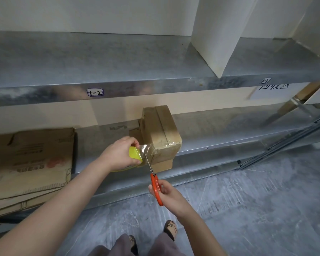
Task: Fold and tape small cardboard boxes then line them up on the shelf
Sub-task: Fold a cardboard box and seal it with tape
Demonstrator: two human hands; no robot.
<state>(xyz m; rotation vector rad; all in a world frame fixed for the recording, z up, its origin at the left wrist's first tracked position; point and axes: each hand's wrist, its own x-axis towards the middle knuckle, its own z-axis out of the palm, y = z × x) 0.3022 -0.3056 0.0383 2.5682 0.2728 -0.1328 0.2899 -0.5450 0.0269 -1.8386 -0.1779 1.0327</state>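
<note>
The person's left grip is curling its fingers and thumb around a yellow roll of clear packing tape, holding it just left of a small brown cardboard box. A clear strip of tape is stretching from the roll to the near left corner of the box, where it is sticking to the cardboard. More clear tape is running along the box's top seam and across its near edge.

The right grip is closing its fingers around the orange handles of a pair of metal-bladed scissors. The blades are pointing up and away from the person, with their tips meeting the stretched strip between roll and box. The blades are looking almost closed.

The box is sitting on the lower grey metal shelf, near its front edge, with its far end close to the beige back wall. A smaller piece of brown cardboard is showing beneath its near end.

To the left on the same shelf, a stack of flattened printed cardboard is lying well apart from the box. The upper grey metal shelf is carrying a white label on its front lip and upright white boards on the right. The person's sandalled feet are standing on the grey mottled floor.
</note>
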